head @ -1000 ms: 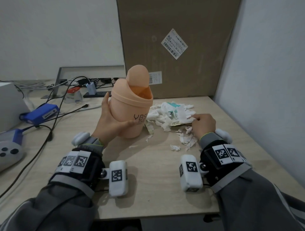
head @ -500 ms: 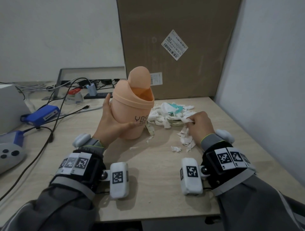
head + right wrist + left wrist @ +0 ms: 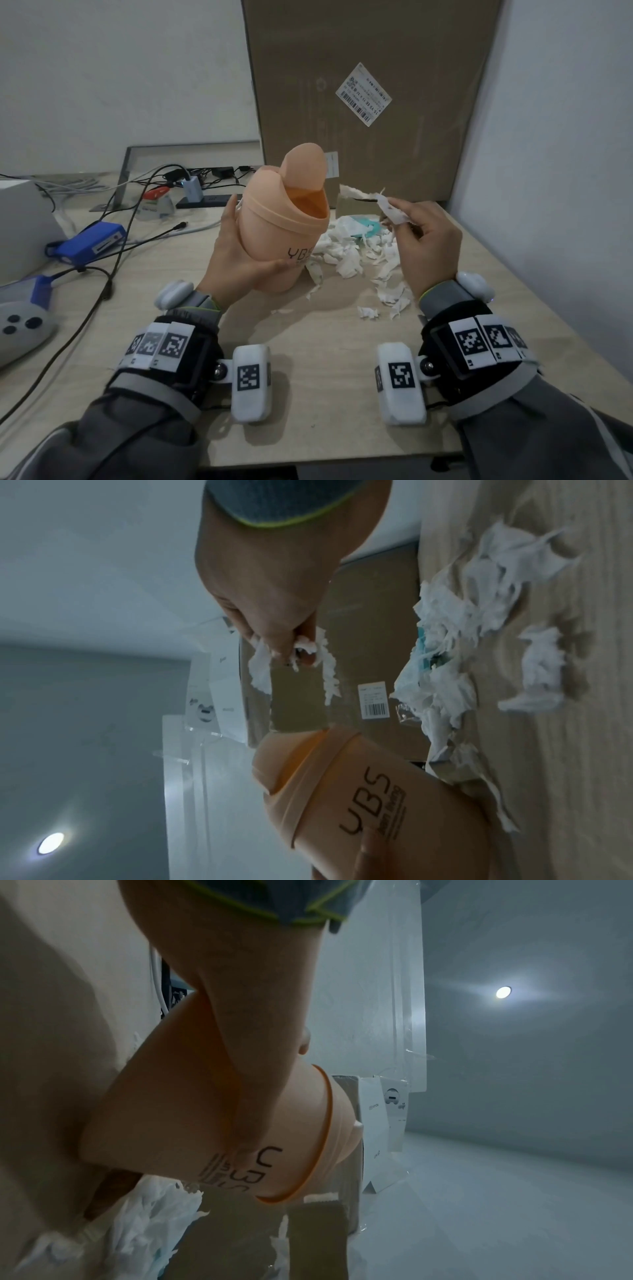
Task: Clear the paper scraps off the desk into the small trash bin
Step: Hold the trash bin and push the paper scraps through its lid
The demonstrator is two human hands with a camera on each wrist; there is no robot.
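Note:
A small peach trash bin [image 3: 281, 236] with a swing lid stands tilted toward the right on the wooden desk [image 3: 329, 377]. My left hand [image 3: 236, 260] grips its body, thumb across the front [image 3: 253, 1123]. My right hand [image 3: 421, 243] is raised beside the bin's opening and pinches white paper scraps [image 3: 387, 209] between thumb and fingers [image 3: 301, 647]. A heap of torn white scraps [image 3: 356, 250] with a teal piece [image 3: 371, 228] lies on the desk right of the bin [image 3: 342, 804]. More scraps [image 3: 390, 298] lie nearer me.
A tall cardboard box [image 3: 370, 96] leans against the wall behind the heap. Cables [image 3: 102, 274], a blue device [image 3: 89, 243], a white box [image 3: 20, 226] and a grey controller [image 3: 20, 329] crowd the desk's left. A wall [image 3: 555, 171] runs close on the right.
My right hand closed on scraps at the heap and rose up and left toward the bin's opening, carrying them. The left hand kept holding the tilted bin.

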